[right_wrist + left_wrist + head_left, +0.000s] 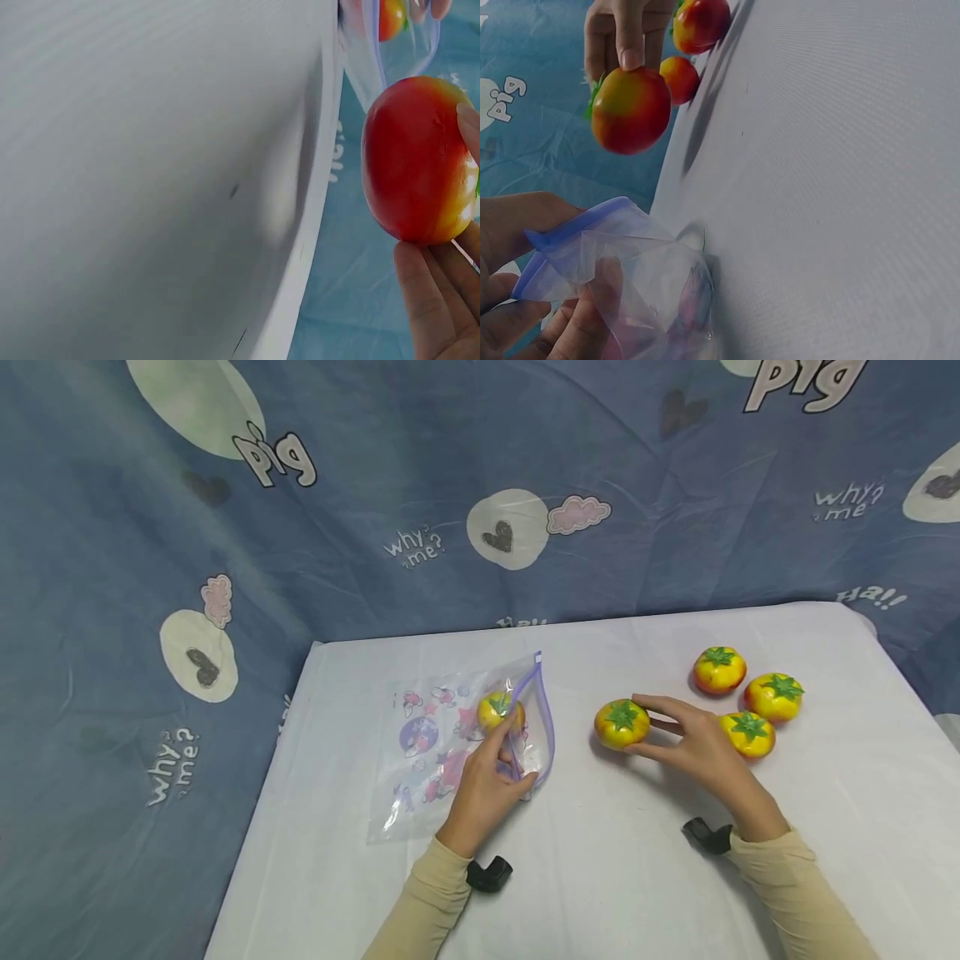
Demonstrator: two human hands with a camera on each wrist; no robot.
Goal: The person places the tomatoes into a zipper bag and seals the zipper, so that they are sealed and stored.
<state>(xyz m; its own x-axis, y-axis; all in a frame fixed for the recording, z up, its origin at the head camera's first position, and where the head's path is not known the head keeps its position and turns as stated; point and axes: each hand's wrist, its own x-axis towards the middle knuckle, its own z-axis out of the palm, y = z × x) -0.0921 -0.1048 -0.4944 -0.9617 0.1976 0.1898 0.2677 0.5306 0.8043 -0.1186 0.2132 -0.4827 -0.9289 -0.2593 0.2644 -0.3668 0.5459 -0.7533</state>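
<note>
My left hand (483, 789) holds the purple-edged mouth of a clear zip bag (420, 793) with pink and purple prints, fingers and thumb on its rim, and the mouth gapes toward the right. One red-and-yellow fruit (492, 711) with a green leafy top, much like a tomato or persimmon, lies inside. My right hand (705, 747) pinches a similar fruit (622, 725) between thumb and fingers, to the right of the bag. In the left wrist view this held fruit (631, 112) hangs above the table, apart from the bag; its red underside (412, 161) fills much of the right wrist view.
Behind my right hand, three more such fruits stand close together: one at the back (719, 671), one at the right (774, 697) and one in front (748, 734). A white cloth covers the table (600, 877). A blue printed curtain (420, 443) hangs behind it.
</note>
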